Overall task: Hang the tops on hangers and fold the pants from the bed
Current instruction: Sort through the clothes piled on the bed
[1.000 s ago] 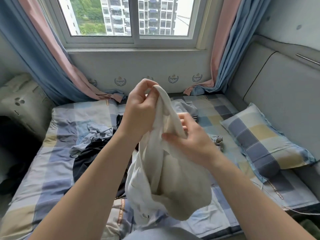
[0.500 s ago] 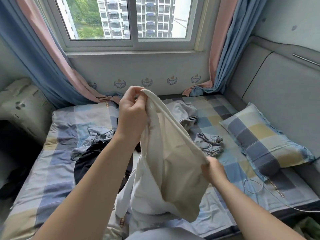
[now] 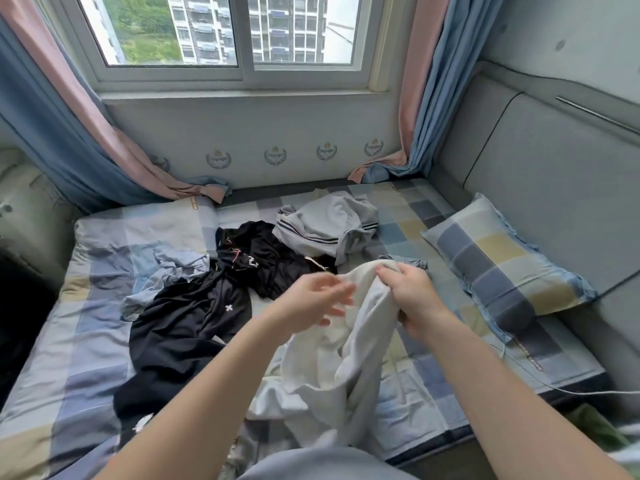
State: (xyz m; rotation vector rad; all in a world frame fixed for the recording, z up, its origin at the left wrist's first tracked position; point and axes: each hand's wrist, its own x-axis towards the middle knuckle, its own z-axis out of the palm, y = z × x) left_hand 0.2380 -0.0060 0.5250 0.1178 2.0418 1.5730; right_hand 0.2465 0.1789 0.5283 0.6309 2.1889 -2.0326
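While we're standing at the foot of the bed with the blue, grey and yellow checked sheet (image 3: 69, 323), our right hand (image 3: 412, 296) has its fingers curled tight round the top edge of the cream-white soft fabric garment (image 3: 332, 368). It holds that edge up just above the mattress. The rest of the cloth hangs down in folds and bunches on the sheet near us.

Our left hand (image 3: 311, 301) is a bit blurry, fingers spread and loose, right up against the same cream cloth. It doesn't look clamped on anything.

Behind the hands there's a pile on the bed. A black top with a small white cross mark (image 3: 187, 323) lies to the left, and a crumpled pale blue garment (image 3: 173, 268) sits beside it. A black garment with pink and white print (image 3: 263, 258) is in the middle. A light grey garment with dark stripes at the hem (image 3: 329, 223) lies further back, towards the window wall.

Over on the right a checked pillow (image 3: 502, 258) leans by the padded grey headboard (image 3: 554, 188). A thin white cable (image 3: 571, 391) trails across the near right corner of the bed.
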